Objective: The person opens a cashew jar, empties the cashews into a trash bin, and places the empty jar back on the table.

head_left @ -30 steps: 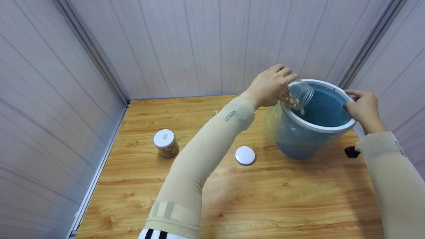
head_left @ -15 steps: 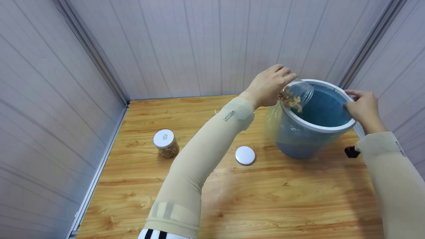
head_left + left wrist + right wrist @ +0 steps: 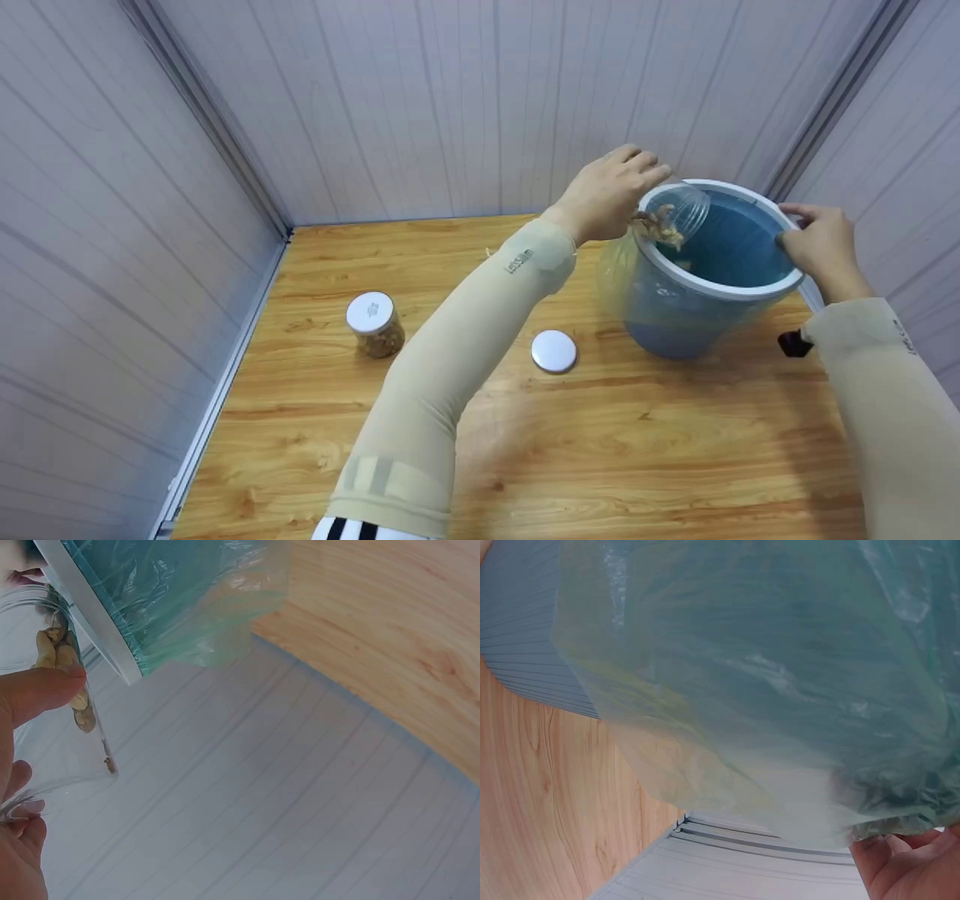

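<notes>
One left hand (image 3: 611,193) grips tilted clear jar (image 3: 691,201) (lumpy nuts (image 3: 661,226)) | right hand (image 3: 821,246) pinches smooth, round bin rim (image 3: 720,288)

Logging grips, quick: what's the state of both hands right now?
Left hand: holding a tilted clear jar.
Right hand: gripping the bin's rim.

The left arm (image 3: 450,352) extends rightward, left grip (image 3: 611,193) curled, right grip (image 3: 823,244) pinching.
</notes>
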Demonstrator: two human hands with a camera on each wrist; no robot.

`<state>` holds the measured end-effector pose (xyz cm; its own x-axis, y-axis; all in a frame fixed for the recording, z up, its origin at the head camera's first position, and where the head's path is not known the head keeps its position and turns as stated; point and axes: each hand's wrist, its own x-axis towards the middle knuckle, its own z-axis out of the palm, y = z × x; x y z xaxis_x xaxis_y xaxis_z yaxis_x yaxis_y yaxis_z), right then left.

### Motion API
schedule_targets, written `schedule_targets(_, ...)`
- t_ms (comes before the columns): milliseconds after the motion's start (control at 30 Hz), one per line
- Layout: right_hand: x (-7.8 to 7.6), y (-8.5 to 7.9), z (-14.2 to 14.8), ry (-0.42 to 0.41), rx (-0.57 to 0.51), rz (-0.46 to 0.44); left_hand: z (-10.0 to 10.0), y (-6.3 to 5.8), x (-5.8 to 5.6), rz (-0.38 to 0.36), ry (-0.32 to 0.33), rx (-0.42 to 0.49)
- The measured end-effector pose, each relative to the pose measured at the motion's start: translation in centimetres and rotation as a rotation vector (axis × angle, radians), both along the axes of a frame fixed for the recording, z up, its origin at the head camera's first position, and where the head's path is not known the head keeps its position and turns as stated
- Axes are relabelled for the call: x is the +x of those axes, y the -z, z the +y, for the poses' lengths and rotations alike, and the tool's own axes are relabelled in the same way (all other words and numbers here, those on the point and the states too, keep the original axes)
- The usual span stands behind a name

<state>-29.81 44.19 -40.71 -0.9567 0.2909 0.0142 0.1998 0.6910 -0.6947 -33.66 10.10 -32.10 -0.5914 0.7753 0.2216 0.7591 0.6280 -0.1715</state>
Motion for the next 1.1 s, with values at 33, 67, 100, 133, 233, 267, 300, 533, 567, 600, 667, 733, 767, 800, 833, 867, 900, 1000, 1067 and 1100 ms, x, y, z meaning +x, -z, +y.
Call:
schedule_targets(33,-0.05,0.01,0.01,0.0,0.007,0.007,-0.01,-0.02,0.0,0.003,0.004,0.0)
schedule_targets(67,-0.1,0.03,0.03,0.0,0.014,0.013,-0.02,-0.04,0.0,0.005,0.007,-0.001)
schedule_targets(100,-0.14,0.04,0.04,0.0,0.022,0.019,-0.04,-0.05,0.0,0.006,0.009,-0.002)
schedule_targets(133,-0.17,0.04,0.03,0.001,0.027,0.024,-0.05,-0.07,0.0,0.009,0.011,-0.003)
schedule_targets(233,-0.21,0.02,0.06,0.001,0.04,0.034,-0.03,-0.12,-0.04,0.018,0.015,-0.009)
schedule_targets(267,-0.2,0.02,0.06,0.002,0.037,0.031,0.0,-0.13,-0.05,0.017,0.014,-0.009)
schedule_targets(300,-0.18,0.02,0.07,0.002,0.034,0.027,0.04,-0.15,-0.06,0.017,0.013,-0.009)
schedule_targets(533,-0.01,0.05,0.08,0.001,0.012,0.003,0.35,-0.32,0.03,0.025,0.016,-0.042)
schedule_targets(567,0.01,0.04,0.07,0.001,0.007,0.0,0.38,-0.36,0.05,0.027,0.019,-0.048)
schedule_targets(600,0.03,0.03,0.07,0.002,0.005,-0.002,0.41,-0.41,0.07,0.028,0.02,-0.053)
schedule_targets(667,0.07,0.0,0.06,0.004,0.001,-0.005,0.46,-0.49,0.09,0.035,0.026,-0.062)
schedule_targets(733,0.11,-0.03,0.05,0.005,0.0,-0.007,0.5,-0.55,0.11,0.046,0.031,-0.072)
schedule_targets(767,0.12,-0.04,0.04,0.005,0.001,-0.007,0.51,-0.56,0.1,0.052,0.034,-0.076)
schedule_targets(800,0.14,-0.05,0.04,0.005,0.001,-0.007,0.52,-0.58,0.1,0.058,0.036,-0.08)
schedule_targets(833,0.14,-0.06,0.04,0.005,0.001,-0.006,0.53,-0.61,0.09,0.064,0.04,-0.084)
schedule_targets(867,0.15,-0.07,0.04,0.004,0.004,-0.005,0.54,-0.62,0.08,0.068,0.043,-0.087)
schedule_targets(900,0.16,-0.08,0.04,0.004,0.004,-0.005,0.55,-0.64,0.05,0.071,0.046,-0.088)
schedule_targets(1000,0.13,-0.09,0.07,0.003,0.002,-0.005,0.6,-0.75,-0.05,0.076,0.06,-0.094)
schedule_targets(1067,0.07,-0.06,0.11,0.003,0.005,0.005,0.64,-0.85,-0.1,0.083,0.072,-0.099)
schedule_targets(1100,0.04,-0.03,0.12,0.003,0.003,0.006,0.66,-0.89,-0.11,0.087,0.079,-0.101)
